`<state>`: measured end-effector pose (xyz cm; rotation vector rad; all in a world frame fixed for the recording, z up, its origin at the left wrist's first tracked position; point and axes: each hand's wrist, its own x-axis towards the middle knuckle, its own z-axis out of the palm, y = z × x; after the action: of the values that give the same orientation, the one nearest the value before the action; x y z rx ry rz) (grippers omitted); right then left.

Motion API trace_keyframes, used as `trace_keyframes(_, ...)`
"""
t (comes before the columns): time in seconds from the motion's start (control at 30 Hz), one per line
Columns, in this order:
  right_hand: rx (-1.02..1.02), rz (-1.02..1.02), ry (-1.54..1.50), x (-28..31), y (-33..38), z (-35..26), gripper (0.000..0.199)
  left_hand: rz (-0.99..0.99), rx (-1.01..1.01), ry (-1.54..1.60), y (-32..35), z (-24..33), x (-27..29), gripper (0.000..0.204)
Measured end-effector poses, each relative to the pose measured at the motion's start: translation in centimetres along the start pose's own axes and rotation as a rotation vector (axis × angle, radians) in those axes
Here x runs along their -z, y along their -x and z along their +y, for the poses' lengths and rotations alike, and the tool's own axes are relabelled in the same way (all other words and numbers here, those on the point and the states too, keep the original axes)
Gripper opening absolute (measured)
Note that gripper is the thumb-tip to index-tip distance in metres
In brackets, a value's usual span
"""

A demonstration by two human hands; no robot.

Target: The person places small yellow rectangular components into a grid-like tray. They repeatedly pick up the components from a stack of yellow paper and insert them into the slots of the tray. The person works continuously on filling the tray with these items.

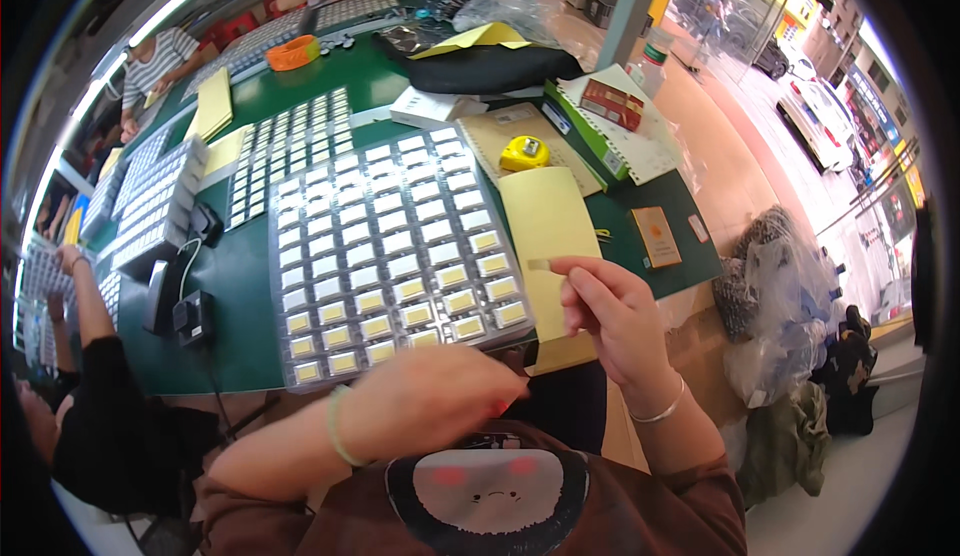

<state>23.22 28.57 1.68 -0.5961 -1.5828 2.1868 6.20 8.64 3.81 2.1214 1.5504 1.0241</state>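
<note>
Right hand (612, 318) pinches small flat piece (540, 265) — might drop, being end-held | tray (438, 310) at its nine o'clock | left hand (440, 396) blurred — grip unclear

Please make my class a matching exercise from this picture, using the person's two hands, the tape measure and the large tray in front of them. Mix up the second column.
Column 1
1. right hand
2. left hand
3. tape measure
4. large tray

Column 2
A. clear plastic, filled with rows of small rectangular pieces
B. pinching a small flat piece over a yellow sheet
C. bright yellow casing, lying just beyond the yellow sheet
D. blurred, near the tray's front edge, with a pale green band on its wrist

Right pairs: 1-B, 2-D, 3-C, 4-A
</note>
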Motion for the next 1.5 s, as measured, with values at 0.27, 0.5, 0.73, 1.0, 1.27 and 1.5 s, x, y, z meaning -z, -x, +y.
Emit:
trace_keyframes(0.27, -0.377, -0.125, -0.132, -4.8, -6.8, -1.0, 0.034, 0.086, 0.270, -0.226, 1.9, -7.1, 6.2, 0.036)
trace_keyframes(0.5, -0.381, -0.078, -0.423, -5.1, -5.3, 0.7, 0.033, 0.108, 0.189, -0.143, 2.2, -8.5, 5.9, 0.047)
trace_keyframes(0.73, -0.347, -0.046, -0.397, -6.1, -5.4, 0.8, 0.032, 0.131, 0.149, -0.171, 2.2, -9.1, 5.4, 0.060)
trace_keyframes(1.0, -0.360, -0.065, -0.349, -6.1, -5.7, 0.7, 0.031, 0.137, 0.153, -0.213, 2.4, -8.7, 5.4, 0.066)
trace_keyframes(1.27, -0.356, -0.059, -0.331, -6.3, -5.6, 0.6, 0.031, 0.128, 0.100, -0.284, 2.2, -9.0, 5.1, 0.066)
trace_keyframes(1.5, -0.371, -0.048, -0.299, -6.5, -5.5, 0.4, 0.032, 0.034, 0.068, -0.415, 2.2, -8.6, 5.1, 0.063)
